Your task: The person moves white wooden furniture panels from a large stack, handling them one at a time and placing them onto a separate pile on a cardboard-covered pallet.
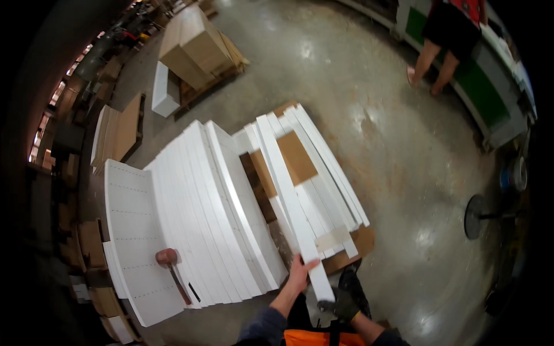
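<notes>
A long, narrow white board (295, 213) runs away from me over a low stack of white strips (330, 187) and brown cardboard pieces (297, 158). My bare left hand (299, 273) grips its left edge near the close end, with the thumb on top. At the very end, my right hand (341, 305) in a dark glove is closed around the board's corner; some of its fingers are hidden beneath. Left of the stack stand many white panels (199, 213) packed side by side. A mallet (166, 257) with a reddish-brown head lies on the leftmost white panel (135, 230).
Cardboard boxes (193, 46) sit on a pallet at the far left, with a white box (165, 92) beside them. Brown and white boards (118, 132) lie nearer. A person (450, 43) stands by a green and grey machine (479, 92). A round black base (474, 217) stands at right.
</notes>
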A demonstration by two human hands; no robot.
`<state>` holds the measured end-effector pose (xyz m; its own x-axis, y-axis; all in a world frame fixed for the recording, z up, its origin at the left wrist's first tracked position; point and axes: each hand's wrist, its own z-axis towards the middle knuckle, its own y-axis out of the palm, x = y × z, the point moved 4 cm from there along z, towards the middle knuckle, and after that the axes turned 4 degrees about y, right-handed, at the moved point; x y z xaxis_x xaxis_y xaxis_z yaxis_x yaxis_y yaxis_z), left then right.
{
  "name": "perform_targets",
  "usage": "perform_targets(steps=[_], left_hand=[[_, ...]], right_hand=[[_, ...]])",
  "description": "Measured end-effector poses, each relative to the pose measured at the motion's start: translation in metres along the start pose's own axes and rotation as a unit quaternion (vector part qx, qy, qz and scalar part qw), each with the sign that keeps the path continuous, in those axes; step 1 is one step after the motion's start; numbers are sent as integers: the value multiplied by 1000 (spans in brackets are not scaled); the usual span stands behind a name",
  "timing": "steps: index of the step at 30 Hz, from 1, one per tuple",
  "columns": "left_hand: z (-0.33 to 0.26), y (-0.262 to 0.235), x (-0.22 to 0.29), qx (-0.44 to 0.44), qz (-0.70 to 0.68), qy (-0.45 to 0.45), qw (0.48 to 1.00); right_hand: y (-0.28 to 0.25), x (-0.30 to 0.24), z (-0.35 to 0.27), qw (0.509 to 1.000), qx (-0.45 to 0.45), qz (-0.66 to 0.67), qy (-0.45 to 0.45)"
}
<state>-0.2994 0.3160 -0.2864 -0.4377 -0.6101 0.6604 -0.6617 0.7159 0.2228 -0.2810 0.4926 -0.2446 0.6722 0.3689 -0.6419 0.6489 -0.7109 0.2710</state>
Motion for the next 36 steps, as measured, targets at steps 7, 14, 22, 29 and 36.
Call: perform_targets(steps=[7, 14, 22, 29, 36], left_hand=[[-95, -48, 51, -92, -100, 50, 989], [-107, -150, 110, 1, -101, 56, 993], [-83, -235, 106, 57, -19, 82, 995], [-112, -222, 133, 264, 341, 144, 891], [-107, -242, 116, 257, 244, 134, 925]], right_hand=[[94, -42, -67, 995, 21, -60, -73], [200, -64, -38, 996, -32, -36, -69], [263, -47, -4, 985, 18, -164, -49], [274, -23, 21, 971, 14, -225, -82], [279, -30, 11, 978, -12, -195, -67]])
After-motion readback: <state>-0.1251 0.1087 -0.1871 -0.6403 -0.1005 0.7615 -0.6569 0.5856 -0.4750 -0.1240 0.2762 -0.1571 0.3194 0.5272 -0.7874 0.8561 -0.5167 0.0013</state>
